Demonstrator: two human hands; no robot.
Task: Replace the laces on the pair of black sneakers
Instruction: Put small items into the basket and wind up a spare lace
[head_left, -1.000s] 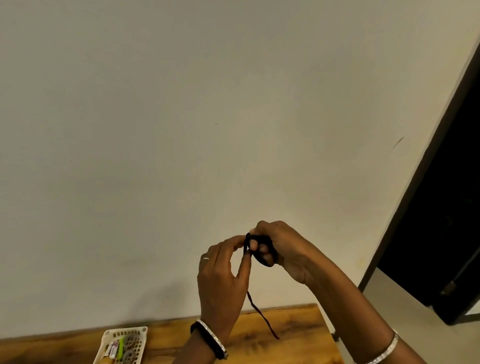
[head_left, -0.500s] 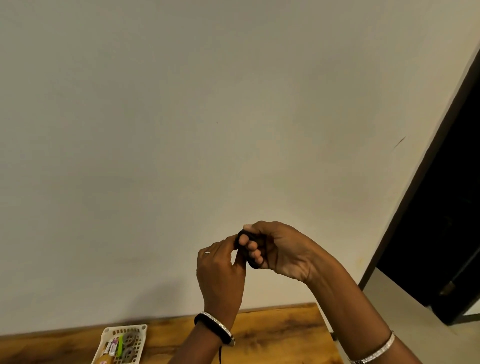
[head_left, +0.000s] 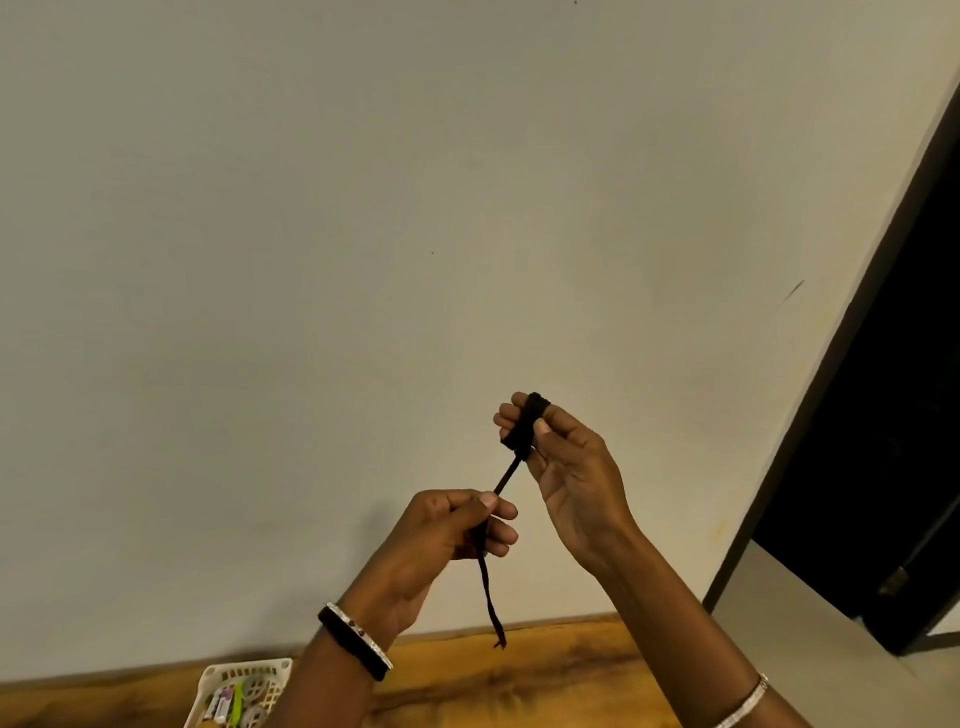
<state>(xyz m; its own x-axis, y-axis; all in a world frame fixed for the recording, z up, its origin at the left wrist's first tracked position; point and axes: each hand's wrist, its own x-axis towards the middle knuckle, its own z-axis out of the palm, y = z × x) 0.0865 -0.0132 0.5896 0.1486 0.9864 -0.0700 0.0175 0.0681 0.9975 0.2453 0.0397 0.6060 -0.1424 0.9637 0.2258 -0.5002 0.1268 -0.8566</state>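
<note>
One black flat fabric shoelace (head_left: 522, 434): right hand (head_left: 571, 478) pinches its wound coil, left hand (head_left: 441, 540) grips free tail; likely unwinding; next, draw out slack

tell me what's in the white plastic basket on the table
The white slotted plastic basket holds a green stick-like item, a small pink-labelled packet and round grey pieces. The left forearm and frame edge hide the rest.

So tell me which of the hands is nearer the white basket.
Left. The left hand, gripping the black lace, is above and right of the white basket; the right hand, holding the wound bundle, is higher and farther right.
</note>
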